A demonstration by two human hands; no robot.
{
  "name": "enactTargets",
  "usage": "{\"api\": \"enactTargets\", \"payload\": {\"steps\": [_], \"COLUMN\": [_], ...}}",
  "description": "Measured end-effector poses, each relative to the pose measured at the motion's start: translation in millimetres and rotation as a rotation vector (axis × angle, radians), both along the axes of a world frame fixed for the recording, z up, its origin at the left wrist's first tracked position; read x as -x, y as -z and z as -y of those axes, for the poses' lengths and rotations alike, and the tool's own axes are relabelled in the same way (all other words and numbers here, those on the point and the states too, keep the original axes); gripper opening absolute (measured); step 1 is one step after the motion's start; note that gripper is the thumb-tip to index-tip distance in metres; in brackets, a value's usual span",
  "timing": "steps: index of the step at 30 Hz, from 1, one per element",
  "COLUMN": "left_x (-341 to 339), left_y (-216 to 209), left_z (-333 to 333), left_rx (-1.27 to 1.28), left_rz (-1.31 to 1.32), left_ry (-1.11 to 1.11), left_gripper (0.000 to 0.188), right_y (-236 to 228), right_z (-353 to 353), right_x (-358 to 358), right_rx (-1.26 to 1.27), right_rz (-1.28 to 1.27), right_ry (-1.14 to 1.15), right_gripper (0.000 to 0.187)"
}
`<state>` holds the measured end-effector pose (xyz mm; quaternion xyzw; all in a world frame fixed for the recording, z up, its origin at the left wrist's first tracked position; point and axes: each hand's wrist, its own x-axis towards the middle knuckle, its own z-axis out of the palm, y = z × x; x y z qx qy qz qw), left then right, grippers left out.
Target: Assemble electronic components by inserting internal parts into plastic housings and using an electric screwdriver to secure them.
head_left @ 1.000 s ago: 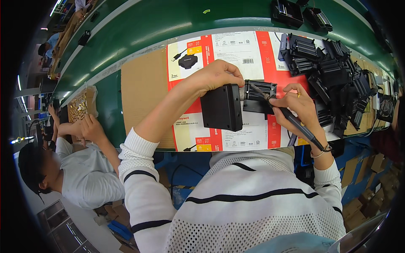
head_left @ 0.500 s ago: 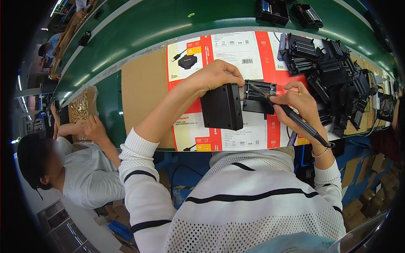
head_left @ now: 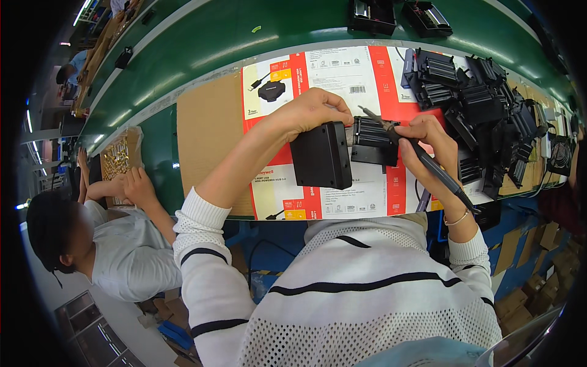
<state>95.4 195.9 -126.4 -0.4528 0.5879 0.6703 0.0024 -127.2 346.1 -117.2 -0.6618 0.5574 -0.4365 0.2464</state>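
Observation:
My left hand (head_left: 319, 111) is closed in a pinch at the upper right corner of a black plastic box (head_left: 319, 158); what its fingertips hold is hidden. Right beside that box lies a ribbed black plastic part (head_left: 375, 133), with a flat black panel (head_left: 374, 155) below it. A small pale piece shows between box and ribbed part. In my right hand (head_left: 430, 142) is a soldering iron (head_left: 433, 166), gripped like a pen. Its bare tip points up and left, just above the ribbed part's upper edge and apart from it.
Printed cardboard (head_left: 333, 73) covers the bench under my hands. A heap of black ribbed parts (head_left: 483, 104) lies to the right. Two open black boxes (head_left: 372, 17) sit on the green surface (head_left: 232, 43) beyond. On the left, a co-worker (head_left: 131, 244) sits near a bag of brass-coloured pieces (head_left: 117, 160).
The soldering iron's tip has lifted away from the ribbed part, up the picture. My left hand and the black box stay put. The open boxes on the green surface have shifted left.

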Motion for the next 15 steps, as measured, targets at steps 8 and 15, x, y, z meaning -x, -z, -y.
{"api": "enactTargets", "payload": {"steps": [8, 15], "left_x": [-1.0, 0.3], "left_y": [1.5, 4.2], "left_z": [0.8, 1.5], "left_rx": [0.007, 0.012], "left_rz": [0.007, 0.014], "left_ry": [0.005, 0.002], "left_gripper": [0.016, 0.016], "right_y": [1.1, 1.1], "right_z": [-3.8, -2.0], "right_x": [0.8, 0.3], "right_rx": [-0.071, -0.032], "right_rz": [0.110, 0.017], "right_ry": [-0.018, -0.031], "right_gripper": [0.016, 0.015]}}
